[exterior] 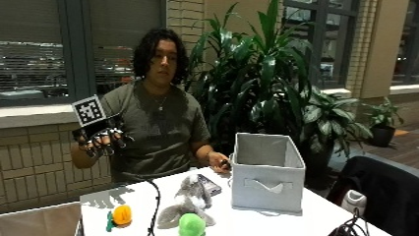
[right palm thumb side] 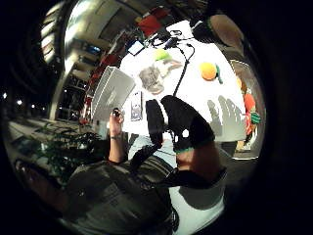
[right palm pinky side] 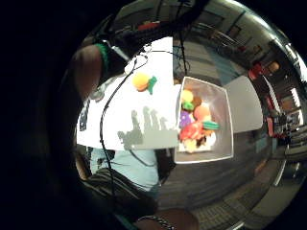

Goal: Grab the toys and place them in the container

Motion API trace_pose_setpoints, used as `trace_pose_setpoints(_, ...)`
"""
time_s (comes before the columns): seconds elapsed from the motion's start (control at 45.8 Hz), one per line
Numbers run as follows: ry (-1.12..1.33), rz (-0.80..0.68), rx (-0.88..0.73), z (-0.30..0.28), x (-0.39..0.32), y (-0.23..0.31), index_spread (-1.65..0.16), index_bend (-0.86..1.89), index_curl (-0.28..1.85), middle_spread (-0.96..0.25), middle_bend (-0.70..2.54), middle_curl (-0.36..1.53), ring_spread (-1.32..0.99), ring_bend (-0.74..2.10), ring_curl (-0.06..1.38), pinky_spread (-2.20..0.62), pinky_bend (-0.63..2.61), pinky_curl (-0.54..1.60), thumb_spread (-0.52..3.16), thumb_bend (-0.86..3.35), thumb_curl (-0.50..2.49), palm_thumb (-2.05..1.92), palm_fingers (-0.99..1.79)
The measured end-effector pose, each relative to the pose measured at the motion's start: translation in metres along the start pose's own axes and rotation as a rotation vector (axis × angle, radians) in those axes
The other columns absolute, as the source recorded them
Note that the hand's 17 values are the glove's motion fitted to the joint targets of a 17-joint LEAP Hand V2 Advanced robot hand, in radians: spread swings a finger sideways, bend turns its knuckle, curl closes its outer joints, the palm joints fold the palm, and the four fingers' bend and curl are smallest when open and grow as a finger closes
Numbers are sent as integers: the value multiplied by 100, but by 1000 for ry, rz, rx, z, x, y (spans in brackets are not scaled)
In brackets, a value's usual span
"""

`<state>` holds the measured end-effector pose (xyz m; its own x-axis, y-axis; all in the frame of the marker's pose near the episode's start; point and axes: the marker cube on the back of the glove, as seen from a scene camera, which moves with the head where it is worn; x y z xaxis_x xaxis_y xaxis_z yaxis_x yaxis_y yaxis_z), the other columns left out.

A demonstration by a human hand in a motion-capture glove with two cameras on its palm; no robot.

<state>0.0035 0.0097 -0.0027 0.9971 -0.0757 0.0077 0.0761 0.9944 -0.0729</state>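
1 orange toy (exterior: 121, 215) left on the table (exterior: 275, 223).
Your gloved right hand (exterior: 100, 140) hangs above it, fingers spread, holding nothing; the toy's green end points away from the container (exterior: 267, 179).

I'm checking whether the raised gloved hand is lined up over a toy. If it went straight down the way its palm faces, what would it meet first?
Most likely bare white table: the right hand casts its finger shadow there, between the orange toy and the grey container. It hangs high above, so depth is uncertain.

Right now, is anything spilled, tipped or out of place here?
Nothing stands out. The container stands upright with toys inside; the orange toy, grey plush and green toy lie on the table, waiting.
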Motion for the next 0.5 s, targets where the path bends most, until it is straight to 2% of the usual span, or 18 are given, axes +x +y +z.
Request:
trace_pose_setpoints(0.109, -5, -36, -158, -4, 4, 14, -21, 19, 9, -8, 21, 7, -13, 42, 10, -4, 51, 16, 77, 6, 3, 6, 58)
trace_pose_setpoints(0.24, -21, -42, 32, 8, 4, -12, -28, 18, 13, -11, 22, 10, -19, 45, 13, -6, 54, 21, 107, 6, 6, 5, 55)
trace_pose_setpoints(0.306, -22, -25, -8, 8, 3, -12, -30, 18, 14, -12, 21, 12, -20, 46, 14, -6, 55, 22, 117, 5, 8, 4, 54)
trace_pose_setpoints(0.393, -11, -12, -146, 4, 2, 0, -32, 18, 16, -12, 22, 14, -22, 47, 15, -7, 56, 23, 126, 5, 10, 4, 53)
trace_pose_setpoints(0.502, -9, -9, -110, 10, 3, -9, -33, 18, 18, -13, 21, 16, -23, 48, 15, -8, 58, 25, 134, 4, 12, 3, 52)
